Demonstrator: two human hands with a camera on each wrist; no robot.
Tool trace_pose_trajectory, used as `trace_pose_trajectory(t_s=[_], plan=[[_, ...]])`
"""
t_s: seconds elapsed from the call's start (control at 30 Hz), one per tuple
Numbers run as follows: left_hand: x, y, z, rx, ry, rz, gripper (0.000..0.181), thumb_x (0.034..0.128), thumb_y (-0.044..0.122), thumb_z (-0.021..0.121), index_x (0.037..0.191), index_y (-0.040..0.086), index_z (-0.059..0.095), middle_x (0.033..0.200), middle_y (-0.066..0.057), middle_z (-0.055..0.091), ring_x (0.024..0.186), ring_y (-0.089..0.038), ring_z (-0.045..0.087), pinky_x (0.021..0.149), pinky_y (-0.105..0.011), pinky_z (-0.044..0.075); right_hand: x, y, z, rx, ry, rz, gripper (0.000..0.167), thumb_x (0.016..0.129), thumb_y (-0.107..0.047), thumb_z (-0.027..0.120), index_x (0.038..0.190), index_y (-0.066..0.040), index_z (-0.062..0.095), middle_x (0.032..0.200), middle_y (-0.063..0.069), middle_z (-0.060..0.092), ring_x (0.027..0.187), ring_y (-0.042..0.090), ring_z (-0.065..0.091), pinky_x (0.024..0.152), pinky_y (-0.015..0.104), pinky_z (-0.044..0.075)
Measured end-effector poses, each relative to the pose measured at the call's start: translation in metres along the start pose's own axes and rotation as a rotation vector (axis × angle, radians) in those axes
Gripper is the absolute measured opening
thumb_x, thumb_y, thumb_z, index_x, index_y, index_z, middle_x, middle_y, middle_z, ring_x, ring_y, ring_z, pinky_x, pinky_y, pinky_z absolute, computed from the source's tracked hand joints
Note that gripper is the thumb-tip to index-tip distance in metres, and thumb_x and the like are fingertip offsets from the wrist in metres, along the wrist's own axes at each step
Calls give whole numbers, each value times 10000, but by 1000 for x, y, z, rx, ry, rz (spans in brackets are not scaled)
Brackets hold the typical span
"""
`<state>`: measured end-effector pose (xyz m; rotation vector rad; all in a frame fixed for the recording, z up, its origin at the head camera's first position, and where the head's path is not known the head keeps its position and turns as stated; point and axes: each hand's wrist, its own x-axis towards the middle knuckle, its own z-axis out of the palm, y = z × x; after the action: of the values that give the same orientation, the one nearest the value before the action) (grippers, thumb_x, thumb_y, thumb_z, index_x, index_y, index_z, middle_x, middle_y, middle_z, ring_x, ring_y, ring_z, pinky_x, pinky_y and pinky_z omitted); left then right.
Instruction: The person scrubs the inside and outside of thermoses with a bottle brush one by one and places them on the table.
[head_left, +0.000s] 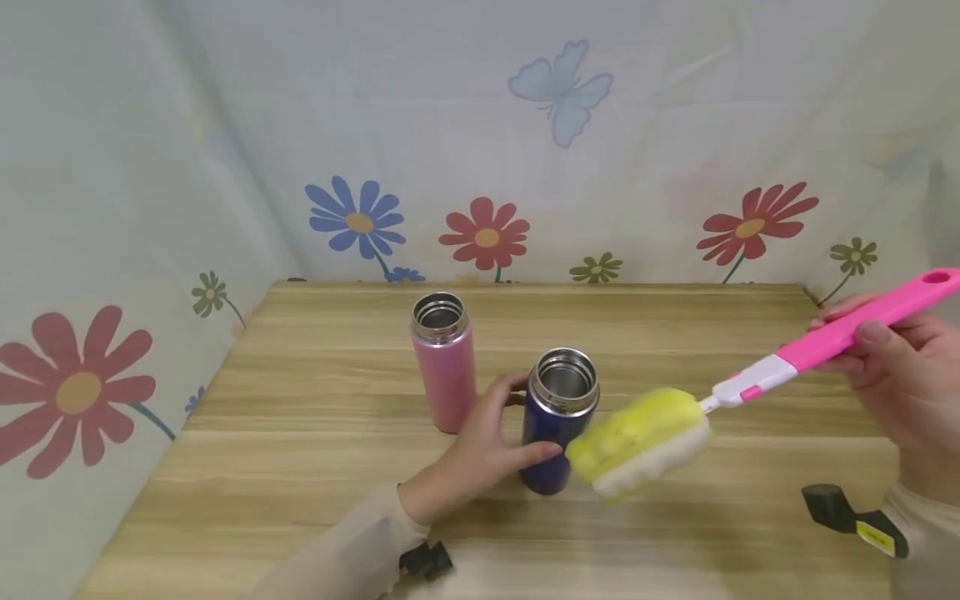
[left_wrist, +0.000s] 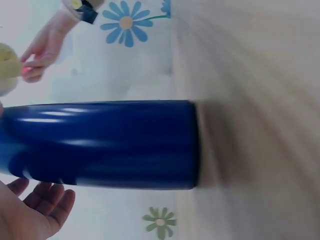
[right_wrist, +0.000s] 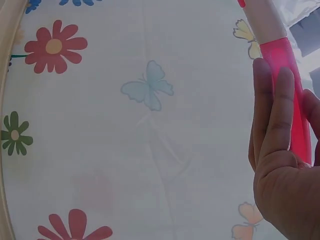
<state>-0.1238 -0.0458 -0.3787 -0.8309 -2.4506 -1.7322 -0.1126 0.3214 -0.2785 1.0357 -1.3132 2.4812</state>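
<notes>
A dark blue bottle without a lid stands upright on the table; my left hand curls round it from the left, thumb in front. In the left wrist view the blue bottle lies across the picture, with the left hand's fingers beside it. My right hand grips the pink handle of a brush. Its yellow and white sponge head hangs just right of the blue bottle, pointing down-left. In the right wrist view my right hand holds the pink handle.
A pink bottle, open at the top, stands upright behind and left of the blue one, close to the left hand. The wooden table meets a flower-printed cloth at its back edge, and the cloth also hangs at the left.
</notes>
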Motion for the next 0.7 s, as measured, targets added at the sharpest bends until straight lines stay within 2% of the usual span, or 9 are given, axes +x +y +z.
trace_pose_trajectory(t_s=[0.1, 0.23, 0.37, 0.47, 0.63, 0.7], plan=[[1, 4, -6, -23, 35, 80, 728, 785, 388, 775, 1357, 89, 440, 1343, -82, 549, 1167, -242, 555, 1004, -447, 461, -1, 5, -2, 14, -10, 27, 327, 981, 131, 254, 1170, 216, 507, 1084, 286, 659, 958, 326, 699, 796, 336, 569], [8, 11, -13, -27, 82, 238, 804, 820, 629, 617, 1324, 22, 462, 1304, -157, 568, 1160, -278, 563, 971, -427, 495, 0, 12, -3, 61, -71, 47, 322, 982, 129, 256, 1183, 230, 487, 1110, 302, 643, 981, 355, 686, 812, 374, 568], [17, 22, -19, -15, 90, 332, 787, 845, 627, 579, 1309, -1, 480, 1272, -181, 580, 1176, -273, 556, 957, -389, 510, 1, 19, -2, 100, -104, 72, 317, 984, 121, 263, 1202, 224, 470, 1131, 309, 635, 989, 358, 683, 814, 371, 572], [24, 31, -25, 2, 39, 345, 664, 874, 471, 653, 1320, 9, 487, 1293, -161, 575, 1204, -251, 540, 988, -374, 491, 1, 24, -1, 97, -95, 90, 313, 989, 104, 274, 1198, 210, 481, 1125, 301, 646, 961, 335, 696, 794, 342, 579], [33, 44, -32, 50, -86, 261, 580, 807, 152, 751, 1328, 62, 512, 1329, -73, 563, 1251, -175, 502, 1048, -332, 449, 2, 30, 0, 116, -92, 89, 308, 997, 78, 289, 1199, 202, 485, 1121, 297, 649, 928, 319, 703, 783, 330, 583], [35, 47, -34, 62, -120, 231, 566, 806, 143, 759, 1316, 75, 525, 1324, -51, 564, 1249, -156, 502, 1054, -327, 445, 3, 32, 0, 143, -88, 85, 308, 997, 77, 288, 1199, 205, 483, 1119, 300, 645, 938, 328, 699, 788, 337, 583]])
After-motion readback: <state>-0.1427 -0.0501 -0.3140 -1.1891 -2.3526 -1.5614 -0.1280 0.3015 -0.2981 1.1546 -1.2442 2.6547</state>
